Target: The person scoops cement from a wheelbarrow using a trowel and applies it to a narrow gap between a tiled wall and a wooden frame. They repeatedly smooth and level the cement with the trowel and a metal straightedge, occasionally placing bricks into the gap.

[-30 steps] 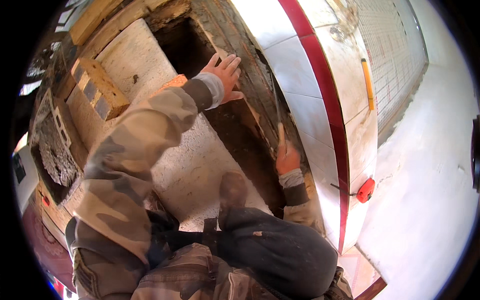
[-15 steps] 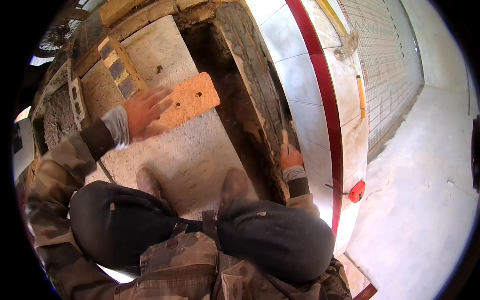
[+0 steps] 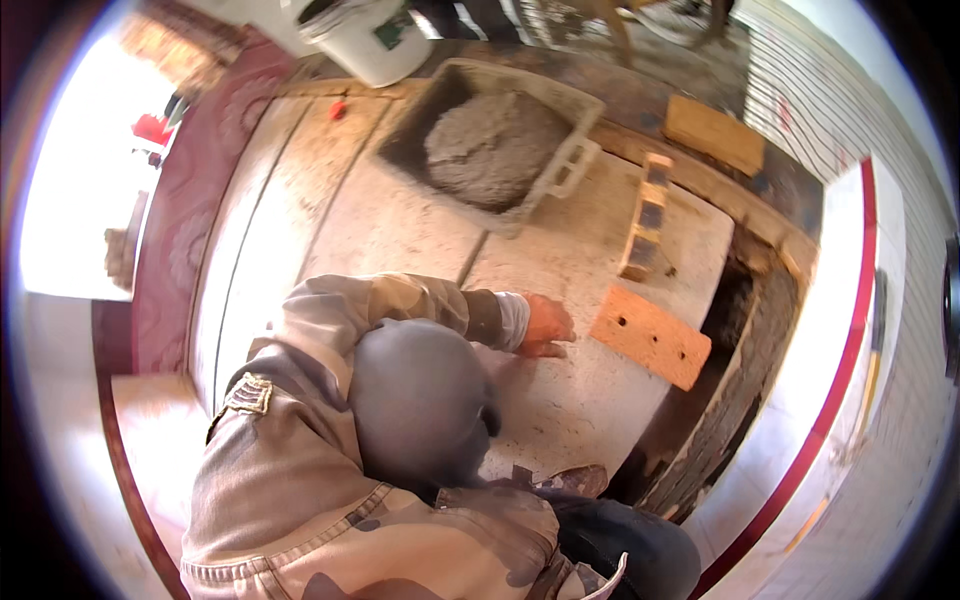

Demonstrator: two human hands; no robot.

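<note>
My left hand (image 3: 545, 325) lies low over the pale slab (image 3: 560, 400), fingers stretched out and holding nothing. Just right of its fingertips, a little apart, rests an orange brick (image 3: 650, 335) with several small holes, its right end reaching over a dark gap (image 3: 660, 430). Along the far side of that gap runs a strip of grey mortar (image 3: 735, 375). My right hand is out of view. Beyond the left hand stands a plastic tub (image 3: 430, 195) holding a heap of wet grey mortar (image 3: 495, 150).
A narrow block with yellow and dark patches (image 3: 647, 220) lies behind the brick. A yellowish block (image 3: 714, 135) lies farther back. A white bucket (image 3: 375, 45) stands behind the tub, with a small red object (image 3: 338, 108) nearby. A dark red strip (image 3: 850, 330) edges the right wall.
My view has swung left, bringing the tub and bucket in. My left hand has drawn off the brick to its left. My right hand, which held a light-coloured handle, has left the view.
</note>
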